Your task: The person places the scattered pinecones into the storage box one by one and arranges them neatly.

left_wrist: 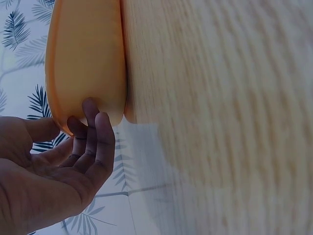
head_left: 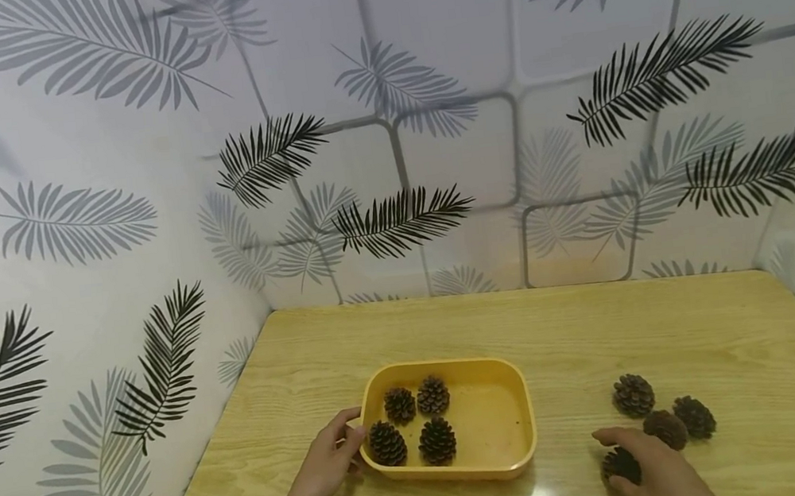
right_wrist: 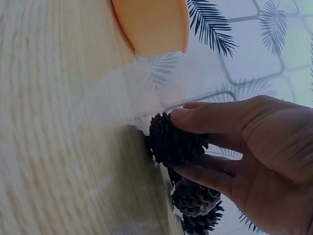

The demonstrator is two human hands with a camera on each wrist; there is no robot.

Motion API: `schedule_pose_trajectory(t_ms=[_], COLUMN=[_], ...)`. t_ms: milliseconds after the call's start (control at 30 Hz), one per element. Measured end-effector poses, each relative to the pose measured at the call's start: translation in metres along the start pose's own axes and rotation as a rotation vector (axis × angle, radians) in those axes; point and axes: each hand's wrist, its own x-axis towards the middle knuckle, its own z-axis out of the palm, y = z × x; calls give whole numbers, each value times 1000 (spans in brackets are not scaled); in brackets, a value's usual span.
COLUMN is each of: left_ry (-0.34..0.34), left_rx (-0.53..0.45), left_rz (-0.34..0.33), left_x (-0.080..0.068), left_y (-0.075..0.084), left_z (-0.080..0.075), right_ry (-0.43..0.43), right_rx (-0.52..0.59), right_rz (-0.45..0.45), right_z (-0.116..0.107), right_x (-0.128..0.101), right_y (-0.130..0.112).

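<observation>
Eight pine cones in all: four in the one yellow tray touched by the left fingers, one pine cone under the right fingers, three just beyond them on the desk.

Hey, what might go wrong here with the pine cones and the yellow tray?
The right hand pinches one pine cone lying close beside three loose cones; lifting it may knock them rolling. The left hand only touches the yellow tray at its end, so the tray could slide across the table.
</observation>
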Motion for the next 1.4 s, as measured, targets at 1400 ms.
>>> schedule_pose_trajectory(t_ms=[1400], left_ry=[5], left_rx=[0], left_rz=[11], left_x=[-1], left_y=[2], left_z=[1], right_ry=[208], right_rx=[30], right_rz=[-30], right_z=[-5], right_x=[7], right_y=[-43])
